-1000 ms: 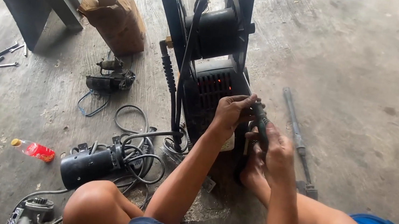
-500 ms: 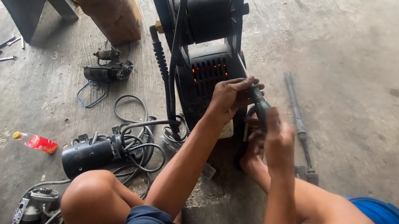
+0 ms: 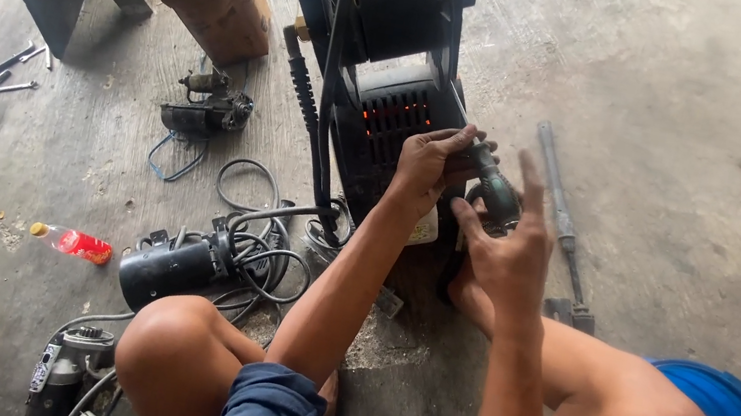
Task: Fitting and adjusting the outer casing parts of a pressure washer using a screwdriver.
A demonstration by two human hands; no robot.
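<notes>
Left-hand fingers clamped on the dark green fitting at the black machine's lower right corner; right hand open just beside it, gripping nothing. Judgement: work sits mid-way, the fitting looks attached. Machine lies on the floor. Loose motor, metal rod, spanners lie untouched nearby.
</notes>
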